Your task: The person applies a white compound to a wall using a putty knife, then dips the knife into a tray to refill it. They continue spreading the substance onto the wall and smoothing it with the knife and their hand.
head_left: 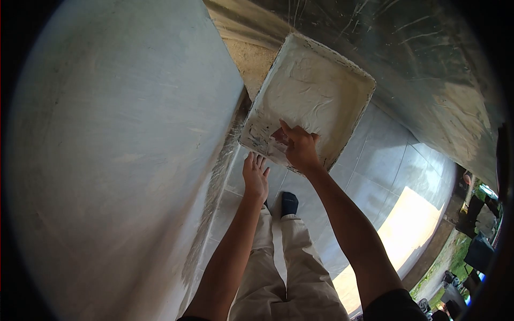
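A large rectangular tray point(350, 128) with a crusted, spattered rim holds a thick layer of off-white paste point(305, 80). Inside its near end, my right hand point(301, 148) is closed round a dark red flat tool point(279, 136), its index finger stretched along it. The tool's working edge is hidden by the hand and paste, so its exact kind does not show. Just below the tray's near left corner is my left hand point(255, 174), fingers stretched and slightly apart, holding nothing. Whether its fingertips touch the tray's rim cannot be made out.
A broad grey wall surface point(128, 134) rises close on the left. Grey floor tiles point(369, 160) lie below, with my socked foot point(289, 204) on them. Plastic sheeting point(428, 64) hangs at upper right. Beyond a sunlit patch point(409, 230), grass and dark objects show at the far right.
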### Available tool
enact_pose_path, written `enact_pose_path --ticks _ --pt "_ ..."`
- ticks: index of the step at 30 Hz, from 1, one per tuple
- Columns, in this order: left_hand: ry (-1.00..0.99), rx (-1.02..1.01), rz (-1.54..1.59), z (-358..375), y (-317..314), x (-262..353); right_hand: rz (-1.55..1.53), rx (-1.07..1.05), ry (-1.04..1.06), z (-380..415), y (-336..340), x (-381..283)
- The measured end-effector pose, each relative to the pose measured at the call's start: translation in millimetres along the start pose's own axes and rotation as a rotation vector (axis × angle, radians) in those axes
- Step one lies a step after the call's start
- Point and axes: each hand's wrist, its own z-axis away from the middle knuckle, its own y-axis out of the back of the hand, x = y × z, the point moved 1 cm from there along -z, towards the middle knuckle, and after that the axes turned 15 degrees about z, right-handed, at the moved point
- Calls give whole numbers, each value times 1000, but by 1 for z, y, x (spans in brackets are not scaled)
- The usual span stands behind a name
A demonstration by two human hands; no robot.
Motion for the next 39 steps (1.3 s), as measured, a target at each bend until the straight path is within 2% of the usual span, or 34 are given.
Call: enact_pose_path --ticks 4,7,9,13,15,21,22,24,25,27,31,35,37,39 --pt "-120 99 -97 15 -6 3 -38 12 -74 6 21 -1" --pt "-174 122 -150 32 -20 10 -149 83 -96 4 52 -5" --pt "-200 135 -175 46 -38 16 -275 77 -191 0 78 -8" --pt "-241 -15 -226 77 -92 34 -454 224 -174 -10 140 -23" --pt "-286 -108 -248 94 -124 46 -681 142 -243 -12 190 -41" --pt "-474 -374 -337 161 -223 94 -820 249 -278 -13 305 -74" --pt "-572 -434 -431 178 -239 103 -827 277 -250 -12 323 -83" --pt "-700 -518 -526 211 -269 120 -1089 394 -143 -9 359 -101" --pt "-807 -571 -593 227 -282 129 -1095 416 -112 -8 376 -108" --pt "-990 -663 -669 264 -304 147 -1269 362 -71 -3 407 -127" --pt "-1218 -770 -685 334 -338 179 -1364 342 62 11 474 -171" --pt "-1409 -827 -690 395 -356 214 -1431 355 193 27 520 -219" --pt "-1622 -813 -753 427 -363 232 -1471 339 259 40 543 -247" --pt "-1752 -776 -779 462 -365 249 -1479 299 278 56 563 -275"
